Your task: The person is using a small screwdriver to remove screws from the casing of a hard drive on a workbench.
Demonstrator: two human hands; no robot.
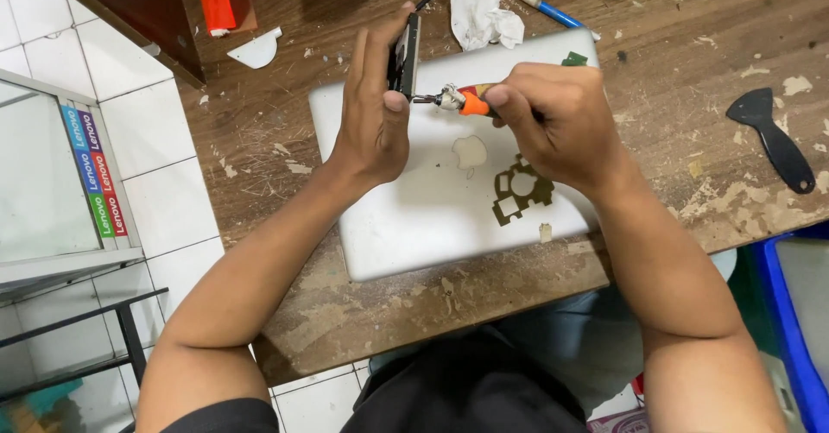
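Steadiness mattered most at this moment, as far as could be judged: the small screwdriver with the orange collar and metal shank (458,100) had its tip pressed against the lower edge of the thin black slab-shaped device (404,53), so the tool wanted to stay in line with the screw and the pressure to remain light but constant, lest the tip slip out and mar the head. The device was held on edge, upright, above the closed silver laptop (414,217) that lay flat on the worn brown wooden table (691,70).

The left hand (376,113) was closed on the device, fingers along one face and the thumb against the other near its lower end, just beside the tool tip. The right hand (553,122) was wrapped tight around the screwdriver's handle, which was mostly hidden inside the fist; only the orange collar and the metal front showed.

On the laptop lid lay a flat olive-coloured cut-out sheet (521,189), close under the right wrist. A crumpled white tissue (485,18) sat just beyond the laptop, a blue-barrelled pen-like tool (546,6) beside it, and a black plastic scraper (773,139) lay well apart to the right.
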